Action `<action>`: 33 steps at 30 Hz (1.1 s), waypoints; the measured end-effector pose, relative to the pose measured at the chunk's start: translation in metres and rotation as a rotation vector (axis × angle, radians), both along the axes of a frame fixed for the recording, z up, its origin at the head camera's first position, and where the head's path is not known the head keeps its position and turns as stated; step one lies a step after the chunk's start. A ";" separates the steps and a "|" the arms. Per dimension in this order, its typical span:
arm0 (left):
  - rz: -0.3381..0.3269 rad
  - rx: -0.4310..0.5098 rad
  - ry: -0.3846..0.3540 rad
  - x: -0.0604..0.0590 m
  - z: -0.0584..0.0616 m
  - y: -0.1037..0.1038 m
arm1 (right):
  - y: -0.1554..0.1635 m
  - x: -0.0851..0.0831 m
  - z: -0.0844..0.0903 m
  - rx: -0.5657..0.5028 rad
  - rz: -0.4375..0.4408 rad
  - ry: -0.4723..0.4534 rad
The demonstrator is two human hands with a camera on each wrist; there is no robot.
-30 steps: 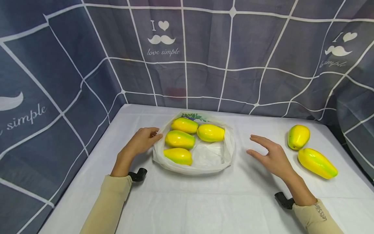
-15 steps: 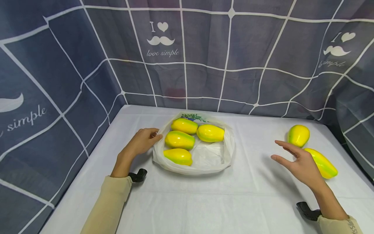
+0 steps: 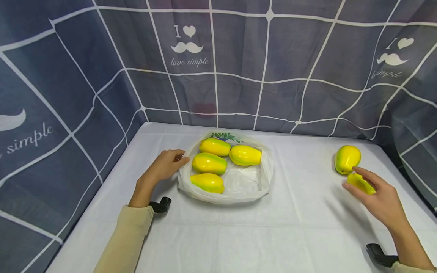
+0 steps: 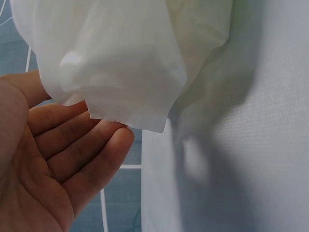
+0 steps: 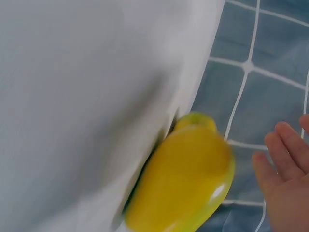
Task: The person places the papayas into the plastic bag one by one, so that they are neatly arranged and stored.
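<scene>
A white plastic bag (image 3: 239, 182) is laid open on the white-covered bench (image 3: 239, 235), slightly left of centre. Four yellow-green papayas are contained in it: one at the rear (image 3: 215, 146), one at the rear right (image 3: 245, 155), one in the middle (image 3: 209, 163) and one at the front (image 3: 207, 182).

The left hand (image 3: 166, 165) is placed at the left rim of the bag. In the left wrist view, the thin edge of the bag (image 4: 130, 72) is seen draped over the fingertips (image 4: 104, 150), which are lightly curved; the thumb is hidden behind the film, so whether the edge is pinched cannot be told.

The right hand (image 3: 380, 199) is positioned at the right side of the bench, fingers spread and relaxed, over a loose papaya (image 3: 360, 183) that is partly covered by it. In the right wrist view, this papaya (image 5: 186, 179) is shown just beside the open fingers (image 5: 285, 179); contact cannot be confirmed, and no closed grip is seen.

A second loose papaya (image 3: 347, 159) is located just behind the first, near the rear right corner. Both loose papayas are well apart from the bag.

The bench is enclosed at the rear and sides by a grey-blue checked curtain (image 3: 239, 68).
</scene>
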State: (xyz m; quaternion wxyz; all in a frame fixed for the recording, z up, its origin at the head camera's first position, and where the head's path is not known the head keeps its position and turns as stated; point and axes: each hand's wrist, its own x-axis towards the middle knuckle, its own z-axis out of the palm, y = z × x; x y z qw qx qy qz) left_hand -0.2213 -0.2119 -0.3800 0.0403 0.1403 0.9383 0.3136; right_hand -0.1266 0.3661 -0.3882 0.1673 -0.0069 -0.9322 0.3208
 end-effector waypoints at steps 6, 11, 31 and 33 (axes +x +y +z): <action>-0.011 0.000 0.010 0.000 0.002 0.001 | 0.016 0.003 -0.007 0.011 -0.104 -0.025; -0.016 -0.001 0.005 0.000 0.002 0.001 | 0.027 0.005 -0.010 0.057 -0.116 -0.024; -0.030 0.005 0.021 0.000 -0.002 0.002 | 0.055 -0.005 -0.027 0.032 -0.096 -0.130; -0.031 0.000 0.021 0.000 -0.002 0.002 | 0.057 -0.007 -0.029 0.046 -0.096 -0.154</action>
